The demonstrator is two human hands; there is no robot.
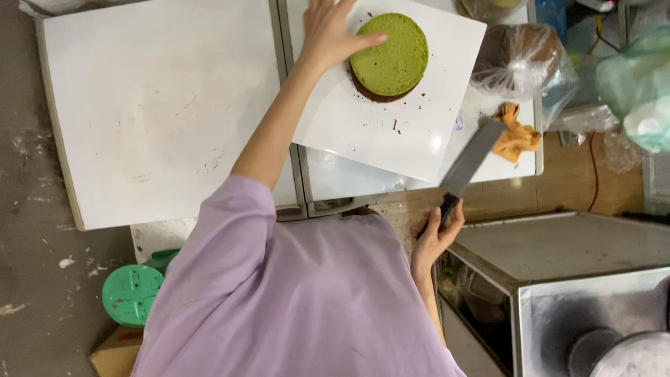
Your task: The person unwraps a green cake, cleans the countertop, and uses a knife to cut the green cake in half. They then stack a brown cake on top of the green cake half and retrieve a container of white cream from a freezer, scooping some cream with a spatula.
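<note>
A round green cake layer [391,52] with a dark brown layer under it sits on a white square board [363,132]. My left hand [328,31] reaches out and rests its fingers against the cake's left edge. My right hand [436,234] is pulled back near my body and grips the dark handle of a long flat-bladed knife [469,162]. The blade points up toward the board's right corner and is apart from the cake. Dark crumbs lie scattered on the board.
A large white tabletop [160,105] lies to the left. At the right are a brown cake wrapped in clear plastic [520,59], an orange cloth [516,136] and plastic bags [638,84]. A steel counter with round pans [593,307] stands at the lower right, a green stool [131,293] at the lower left.
</note>
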